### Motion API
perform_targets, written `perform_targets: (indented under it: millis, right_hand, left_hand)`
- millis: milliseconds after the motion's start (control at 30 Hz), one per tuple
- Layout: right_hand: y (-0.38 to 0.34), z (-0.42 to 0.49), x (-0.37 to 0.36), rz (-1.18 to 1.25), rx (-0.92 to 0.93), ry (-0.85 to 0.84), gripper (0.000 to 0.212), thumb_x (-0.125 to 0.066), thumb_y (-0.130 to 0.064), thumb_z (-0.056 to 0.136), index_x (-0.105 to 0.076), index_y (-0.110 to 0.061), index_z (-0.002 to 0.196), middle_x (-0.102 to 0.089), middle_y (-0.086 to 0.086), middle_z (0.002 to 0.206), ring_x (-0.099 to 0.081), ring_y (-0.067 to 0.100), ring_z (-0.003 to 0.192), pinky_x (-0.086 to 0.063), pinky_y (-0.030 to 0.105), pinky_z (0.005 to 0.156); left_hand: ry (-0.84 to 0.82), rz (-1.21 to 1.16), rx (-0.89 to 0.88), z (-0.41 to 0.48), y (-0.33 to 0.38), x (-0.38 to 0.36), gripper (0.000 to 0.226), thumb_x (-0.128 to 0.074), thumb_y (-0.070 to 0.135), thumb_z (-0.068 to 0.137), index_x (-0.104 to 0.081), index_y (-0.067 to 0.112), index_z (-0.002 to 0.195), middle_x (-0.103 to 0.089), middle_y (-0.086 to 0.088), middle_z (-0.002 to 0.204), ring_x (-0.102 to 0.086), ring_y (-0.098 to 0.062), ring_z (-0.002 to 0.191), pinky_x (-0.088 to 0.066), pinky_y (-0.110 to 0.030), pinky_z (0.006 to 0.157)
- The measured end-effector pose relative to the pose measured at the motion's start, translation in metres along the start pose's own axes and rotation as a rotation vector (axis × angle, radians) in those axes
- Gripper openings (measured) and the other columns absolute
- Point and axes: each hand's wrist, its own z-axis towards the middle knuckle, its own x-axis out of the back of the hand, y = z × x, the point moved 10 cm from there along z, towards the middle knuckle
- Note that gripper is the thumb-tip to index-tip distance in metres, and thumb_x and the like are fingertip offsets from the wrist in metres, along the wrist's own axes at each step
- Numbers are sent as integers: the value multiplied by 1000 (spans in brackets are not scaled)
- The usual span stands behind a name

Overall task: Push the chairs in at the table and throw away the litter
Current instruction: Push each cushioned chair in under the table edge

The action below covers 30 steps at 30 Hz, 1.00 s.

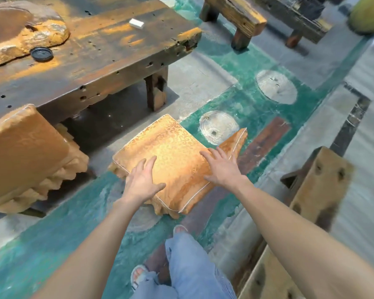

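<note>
Here a carved wooden stool stands on the patterned floor, out from the heavy plank table at about five o'clock from the table's near leg. Its seat carries a square orange brocade cushion with scrolling figures and pale piping; the cushion's corner at two o'clock is folded up. The left hand lies flat on the cushion's near edge, fingers spread apart, gripping nothing. The right hand rests open on the cushion at three o'clock, fingers likewise splayed. A second cushioned stool sits at nine o'clock, tucked partly under the table. On the tabletop lie a black round lid and a small white scrap, well apart. The person's sandalled feet show at six o'clock.
</note>
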Motion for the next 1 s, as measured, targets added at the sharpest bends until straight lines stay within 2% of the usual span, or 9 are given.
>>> perform_targets:
  millis: [133, 267, 433, 533, 633, 700, 800, 933, 1000]
  right_hand:
    - [54, 12, 1, -80, -23, -42, 87, -62, -33, 93, -7, -38, 160, -6, -2, 170, 4, 26, 157, -4, 69, 119]
    - [91, 43, 5, -243, 49, -88, 98, -63, -10, 87, -3, -37, 161, 0, 0, 171, 9, 26, 157, 0, 69, 120]
    - [130, 94, -18, -439, 279, -148, 100, -70, -14, 89, -5, -37, 160, -5, 1, 171, 6, 27, 157, 2, 70, 119]
    - [140, 116, -37, -483, 449, -108, 95, -76, -16, 84, -19, -36, 157, -21, 0, 167, -7, 27, 157, 1, 69, 120]
    - [137, 126, -41, -478, 591, -35, 84, -77, -7, 76, -37, -28, 147, -45, 3, 150, -31, 31, 147, -4, 69, 120]
    - [132, 128, -43, -473, 686, -3, 77, -71, 6, 71, -47, -22, 139, -55, 6, 136, -45, 33, 134, -16, 66, 119]
    - [127, 132, -41, -423, 799, 39, 74, -63, 17, 65, -49, -18, 128, -57, 7, 125, -52, 32, 117, -36, 56, 103]
    - [130, 139, -38, -395, 875, 89, 76, -64, 20, 55, -48, -17, 119, -54, 5, 110, -48, 28, 102, -42, 50, 86]
    - [129, 149, -32, -388, 900, 117, 76, -66, 17, 53, -50, -17, 118, -53, 3, 107, -48, 27, 99, -41, 48, 83]
  left_hand:
    - [-43, 9, -9, 13, 35, -34, 106, -78, 55, 76, -16, 35, 160, -19, -10, 167, -29, -34, 148, -32, -52, 116]
    - [-186, 29, -6, 28, 69, -86, 119, -78, 62, 71, -3, 40, 160, -7, -9, 170, -20, -34, 152, -31, -59, 116]
    - [-342, 104, 100, 35, 97, -163, 128, -81, 63, 69, 8, 42, 159, -5, -11, 170, -17, -37, 154, -26, -61, 117]
    - [-303, 260, 116, 39, 112, -178, 115, -75, 53, 80, 6, 37, 160, -20, -11, 167, -23, -36, 152, -30, -59, 116]
    - [-195, 344, 141, 40, 121, -172, 87, -62, 16, 87, -13, 31, 158, -51, -7, 143, -53, -32, 128, -48, -46, 96]
    - [-114, 361, 149, 36, 122, -170, 72, -56, 5, 82, -28, 29, 145, -61, -3, 128, -61, -30, 114, -52, -42, 81]
    - [-47, 346, 131, 39, 125, -165, 60, -56, 2, 79, -35, 26, 130, -64, -2, 114, -65, -30, 99, -40, -38, 57]
    - [-65, 378, 75, 45, 135, -165, 61, -58, 1, 72, -27, 22, 119, -64, -5, 98, -65, -31, 76, -32, -35, 49]
    - [-80, 419, 88, 54, 139, -160, 59, -60, 2, 72, -30, 21, 119, -64, -5, 95, -64, -30, 75, -31, -35, 46]
